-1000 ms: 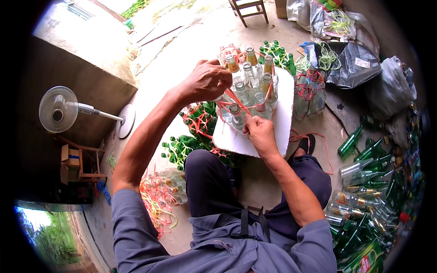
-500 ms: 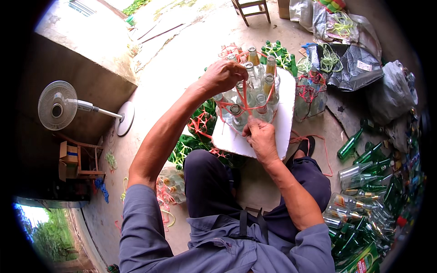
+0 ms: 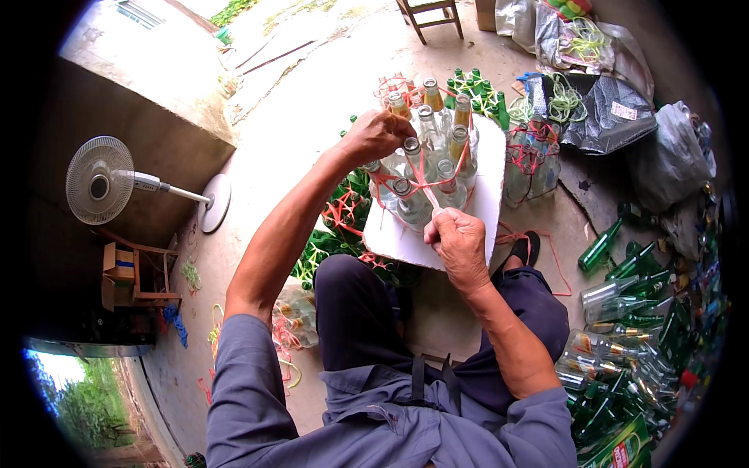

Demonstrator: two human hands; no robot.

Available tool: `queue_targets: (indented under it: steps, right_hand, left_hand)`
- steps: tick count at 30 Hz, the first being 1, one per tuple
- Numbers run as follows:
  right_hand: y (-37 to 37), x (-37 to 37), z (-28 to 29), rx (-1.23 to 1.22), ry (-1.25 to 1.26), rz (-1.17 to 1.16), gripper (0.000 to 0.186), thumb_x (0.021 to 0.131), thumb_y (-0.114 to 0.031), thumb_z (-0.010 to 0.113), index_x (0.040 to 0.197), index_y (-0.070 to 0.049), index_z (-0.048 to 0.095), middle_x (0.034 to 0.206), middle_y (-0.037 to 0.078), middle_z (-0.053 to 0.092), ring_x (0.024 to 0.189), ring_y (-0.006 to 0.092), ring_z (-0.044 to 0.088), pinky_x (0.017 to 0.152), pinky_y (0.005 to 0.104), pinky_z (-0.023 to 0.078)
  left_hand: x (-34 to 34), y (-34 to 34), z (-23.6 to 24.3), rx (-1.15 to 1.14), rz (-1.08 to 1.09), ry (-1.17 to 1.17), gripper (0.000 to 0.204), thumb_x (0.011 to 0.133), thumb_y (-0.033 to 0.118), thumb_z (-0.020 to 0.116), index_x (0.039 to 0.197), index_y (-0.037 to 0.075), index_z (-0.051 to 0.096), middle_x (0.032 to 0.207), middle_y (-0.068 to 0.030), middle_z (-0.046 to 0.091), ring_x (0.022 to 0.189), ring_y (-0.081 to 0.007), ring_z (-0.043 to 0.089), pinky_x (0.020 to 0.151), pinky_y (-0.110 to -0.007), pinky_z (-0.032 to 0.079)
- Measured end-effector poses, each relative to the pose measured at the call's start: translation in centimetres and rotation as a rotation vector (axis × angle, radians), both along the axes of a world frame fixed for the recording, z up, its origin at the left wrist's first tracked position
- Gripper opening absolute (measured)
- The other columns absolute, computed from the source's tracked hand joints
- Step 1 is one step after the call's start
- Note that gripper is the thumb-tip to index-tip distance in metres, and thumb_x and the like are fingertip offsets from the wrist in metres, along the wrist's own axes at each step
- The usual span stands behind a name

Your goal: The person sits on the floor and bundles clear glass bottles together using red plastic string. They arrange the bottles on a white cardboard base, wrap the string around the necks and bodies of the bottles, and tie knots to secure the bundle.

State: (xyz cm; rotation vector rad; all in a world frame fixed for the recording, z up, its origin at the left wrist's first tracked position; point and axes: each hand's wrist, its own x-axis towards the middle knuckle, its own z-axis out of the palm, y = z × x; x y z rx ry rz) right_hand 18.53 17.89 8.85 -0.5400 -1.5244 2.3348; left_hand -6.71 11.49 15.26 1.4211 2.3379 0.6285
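Note:
A cluster of clear glass bottles [image 3: 429, 140], some with yellow labels on their necks, stands upright on a white board [image 3: 488, 168] in front of me. Pinkish-red plastic cord [image 3: 426, 187] loops around and between the bottle necks. My right hand [image 3: 459, 243] is closed on the cord's end, just on the near side of the bottles, and the cord is taut from there to the necks. At the cluster's left side my left hand [image 3: 376, 139] is closed with its fingertips among the necks. What those fingers pinch is hidden.
Green bottles [image 3: 343, 214] bundled with cord stand left of the board, and a tied clear bundle [image 3: 533, 165] is to its right. Many loose bottles [image 3: 616, 312] lie at the right. A fan [image 3: 100, 186] and a stool [image 3: 431, 14] stand farther off.
My right hand has moved slightly down and right, drawing the cord out toward me. My left hand has shifted a little left and down.

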Motion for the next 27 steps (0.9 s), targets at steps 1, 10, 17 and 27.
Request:
queue_targets:
  steps: [1,10,17,27]
  right_hand:
    - [0.0,0.0,0.1,-0.006,-0.001,-0.002,0.039,0.104,-0.02,0.056,0.07,-0.002,0.062,0.065,0.0,0.06,0.061,0.0064,0.05,0.059,0.0252,0.041]
    - [0.2,0.9,0.2,0.144,0.075,-0.005,0.037,0.104,-0.016,0.057,0.07,-0.001,0.06,0.064,-0.002,0.057,0.061,0.0051,0.046,0.058,0.0262,0.039]
    - [0.5,1.1,0.4,0.14,0.077,-0.007,0.037,0.103,-0.015,0.057,0.069,-0.001,0.061,0.062,-0.002,0.056,0.061,0.0054,0.047,0.057,0.0269,0.04]
    - [0.1,1.5,-0.1,0.34,0.1,-0.023,0.034,0.099,-0.013,0.06,0.068,0.001,0.059,0.056,0.004,0.055,0.054,0.0091,0.051,0.052,0.0317,0.042]
  left_hand:
    - [0.1,0.0,0.0,-0.018,-0.02,0.057,0.023,0.087,0.008,0.065,0.106,0.005,0.078,0.094,-0.0114,0.075,0.085,-0.0191,0.071,0.079,-0.034,0.055]
    - [2.4,-1.3,2.1,0.003,0.02,-0.126,0.057,0.075,0.028,0.068,0.128,0.005,0.069,0.123,-0.0206,0.069,0.118,-0.0301,0.066,0.107,-0.045,0.047]
    - [7.4,-2.4,2.1,-0.127,-0.055,0.327,0.088,0.075,0.043,0.079,0.149,0.007,0.048,0.144,-0.0208,0.057,0.137,-0.0342,0.052,0.118,-0.059,0.024]
    - [8.4,-1.5,0.0,0.049,0.036,0.445,0.07,0.07,0.017,0.07,0.135,-0.005,0.055,0.136,-0.0266,0.06,0.114,-0.0434,0.064,0.097,-0.049,0.049]
